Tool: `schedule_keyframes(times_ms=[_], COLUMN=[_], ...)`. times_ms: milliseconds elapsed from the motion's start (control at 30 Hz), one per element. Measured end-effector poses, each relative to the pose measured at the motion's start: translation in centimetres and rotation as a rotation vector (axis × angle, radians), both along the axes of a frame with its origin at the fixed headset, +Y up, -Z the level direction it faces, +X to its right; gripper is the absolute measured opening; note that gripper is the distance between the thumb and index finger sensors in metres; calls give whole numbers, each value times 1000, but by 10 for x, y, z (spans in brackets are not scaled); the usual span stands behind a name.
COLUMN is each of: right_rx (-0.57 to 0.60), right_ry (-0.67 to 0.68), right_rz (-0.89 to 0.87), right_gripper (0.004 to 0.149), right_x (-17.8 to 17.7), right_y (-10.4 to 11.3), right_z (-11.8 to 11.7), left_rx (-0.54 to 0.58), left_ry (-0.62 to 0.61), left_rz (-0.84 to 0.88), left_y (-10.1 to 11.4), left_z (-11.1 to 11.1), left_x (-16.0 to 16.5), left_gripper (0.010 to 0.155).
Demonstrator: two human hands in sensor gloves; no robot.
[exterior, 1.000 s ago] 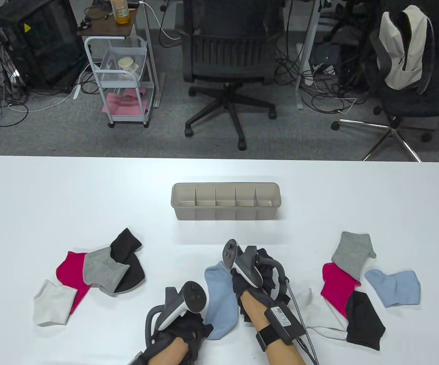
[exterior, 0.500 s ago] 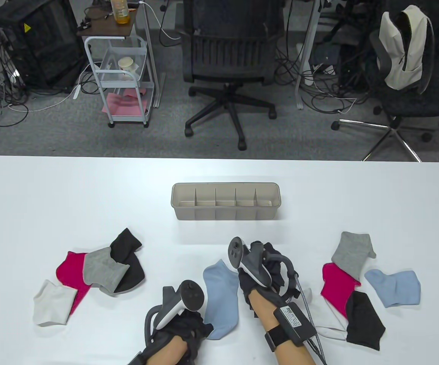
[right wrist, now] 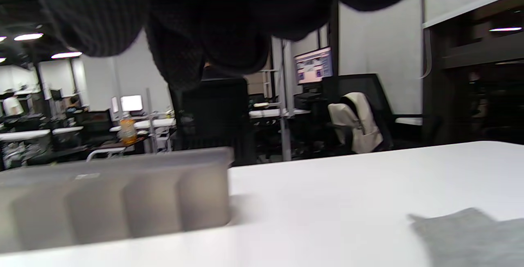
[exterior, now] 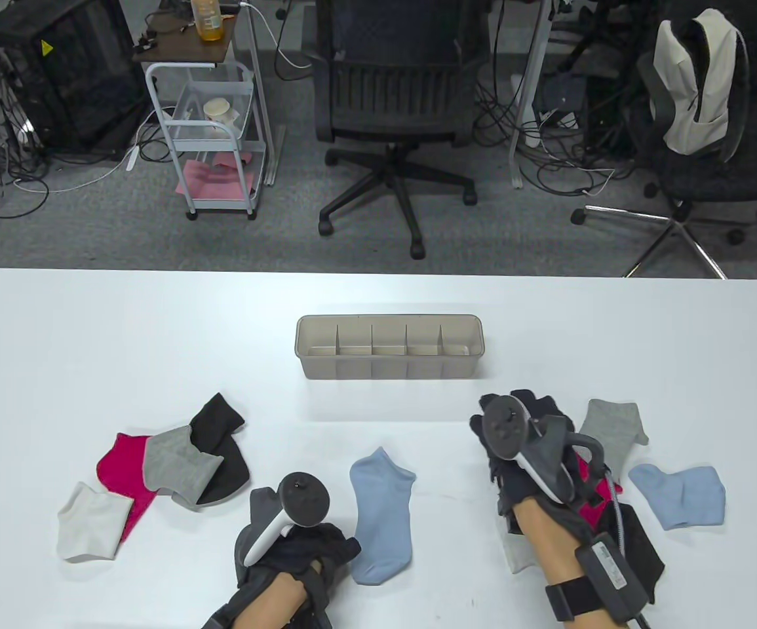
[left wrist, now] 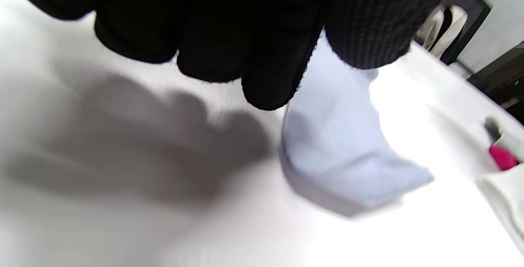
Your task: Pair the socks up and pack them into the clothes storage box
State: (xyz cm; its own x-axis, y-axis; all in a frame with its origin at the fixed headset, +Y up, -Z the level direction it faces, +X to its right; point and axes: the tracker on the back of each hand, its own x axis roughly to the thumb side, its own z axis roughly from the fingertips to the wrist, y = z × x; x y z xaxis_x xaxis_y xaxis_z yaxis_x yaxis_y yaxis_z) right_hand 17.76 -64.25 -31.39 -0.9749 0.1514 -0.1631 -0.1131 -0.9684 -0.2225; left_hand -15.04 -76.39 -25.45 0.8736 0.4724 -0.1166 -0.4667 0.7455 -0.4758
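A light-blue sock (exterior: 381, 514) lies flat near the table's front middle, and it also shows in the left wrist view (left wrist: 339, 152). My left hand (exterior: 345, 547) hovers by its lower left edge with loosely curled fingers (left wrist: 270, 82) and holds nothing. My right hand (exterior: 503, 413) is over the right pile, fingers spread and empty. That pile has a grey sock (exterior: 611, 429), a pink sock (exterior: 591, 498), a black sock (exterior: 637, 547), a white sock (exterior: 516, 550) and a second light-blue sock (exterior: 679, 495). The beige divided storage box (exterior: 388, 373) stands empty at mid-table and appears in the right wrist view (right wrist: 114, 197).
The left pile holds a black sock (exterior: 221, 452), a grey sock (exterior: 178, 465), a pink sock (exterior: 119, 462) and a white sock (exterior: 90, 521). Beyond the table's far edge stand office chairs (exterior: 391, 98) and a white cart (exterior: 211, 131).
My right hand left the light-blue sock and moved right over the right pile. My left hand slid slightly left off the sock, which now lies uncovered.
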Motion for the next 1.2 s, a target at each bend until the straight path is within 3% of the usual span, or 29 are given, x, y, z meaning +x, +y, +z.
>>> schedule_keyframes(times_ms=[133, 233, 333, 467, 600, 833, 1000, 1200], right_rx=[82, 108, 102, 92, 29, -143, -232, -300], right_ry=[-87, -165, -230, -321, -401, -499, -525, -546], right_rz=[-61, -87, -72, -60, -88, -67, -142, -166], right_gripper=[48, 48, 48, 48, 47, 49, 55, 53], right_x=[54, 93, 130, 172, 205, 240, 252, 253], right_y=[12, 15, 13, 3, -17, -72, -103, -123], right_z=[12, 21, 28, 37, 38, 35, 32, 27], left_rx=[160, 253, 357, 437, 434, 424, 418, 411], left_ry=[29, -33, -86, -129, -127, -117, -123, -118], left_rz=[62, 214, 341, 388, 381, 381, 377, 373], left_y=[17, 25, 33, 36, 35, 34, 33, 32], left_z=[2, 1, -1, -2, -2, -3, -3, -4], left_x=[-9, -10, -9, -8, -8, -8, -6, -6], left_gripper=[59, 59, 63, 66, 68, 68, 69, 69])
